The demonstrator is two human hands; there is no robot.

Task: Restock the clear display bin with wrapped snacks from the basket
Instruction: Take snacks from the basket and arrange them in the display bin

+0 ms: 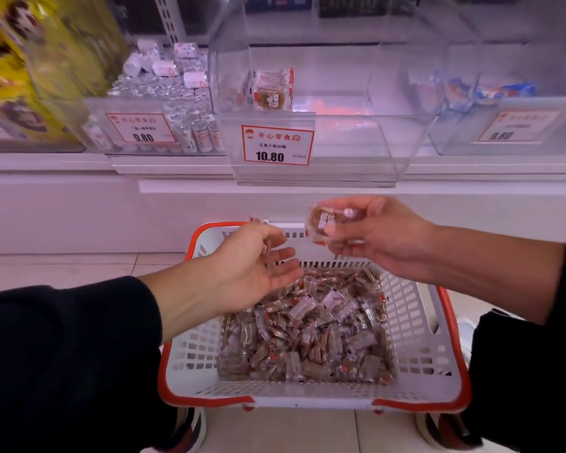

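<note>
A white basket with an orange rim (419, 341) sits on the floor below me, holding a pile of wrapped brown snacks (311, 328). My right hand (376, 233) is raised above the basket's far edge, shut on a few wrapped snacks (324, 220). My left hand (255, 263) hovers palm-up over the basket's left side, fingers loosely curled; something small seems pinched at its fingertips, but blur hides it. The clear display bin (340, 152) stands on the shelf ahead with a 10.80 price tag. Only a small stack of snack packets (272, 89) stands at its back left.
A bin of white wrapped sweets (164, 103) stands left of the display bin, tagged 9.80. Another clear bin (510, 125) with blue packets is on the right. Yellow bags (20, 70) fill the far left. My shoes (193, 433) flank the basket on the tiled floor.
</note>
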